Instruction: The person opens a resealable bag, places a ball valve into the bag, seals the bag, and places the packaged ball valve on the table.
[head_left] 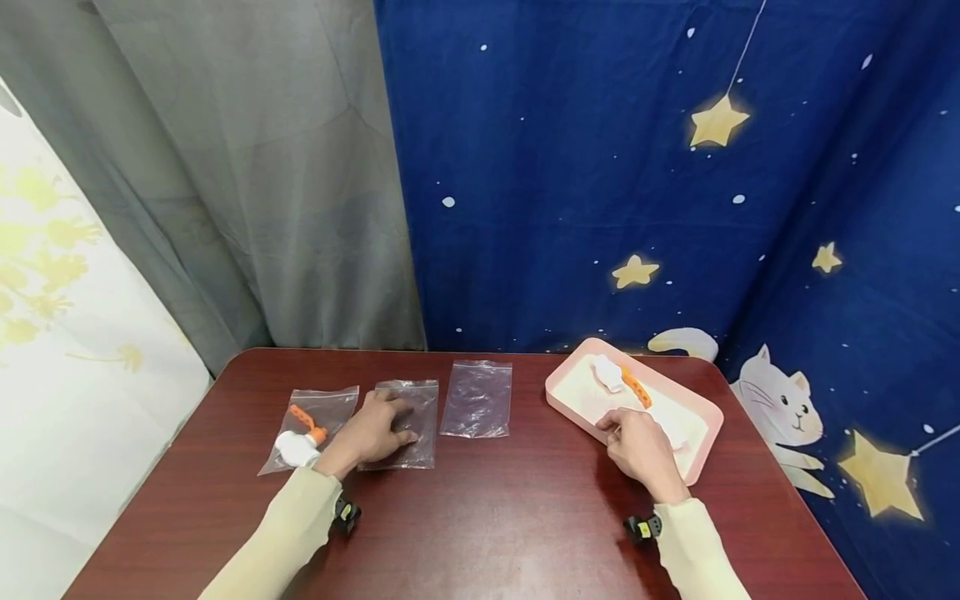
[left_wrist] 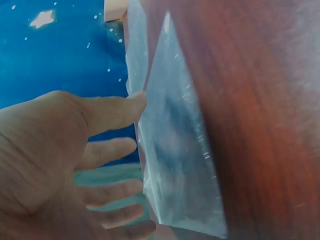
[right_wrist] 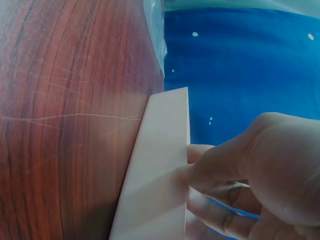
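Left hand (head_left: 381, 432), fingers apart, over middle bag (head_left: 424, 410) | Right hand (head_left: 641, 446) at tray's (right_wrist: 161, 145) near edge, fingers' grip unclear | Sideways drag could crumple thin bag

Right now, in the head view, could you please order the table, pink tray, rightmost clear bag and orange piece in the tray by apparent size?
Largest to smallest:
table
pink tray
rightmost clear bag
orange piece

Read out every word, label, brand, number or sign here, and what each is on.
No readable text anywhere.
Left wrist device, right wrist device: yellow patches, too small to tell if marked.
Clear bags, pink tray: no lettering shows.
Blue curtain: pictures only, stars and a cat.
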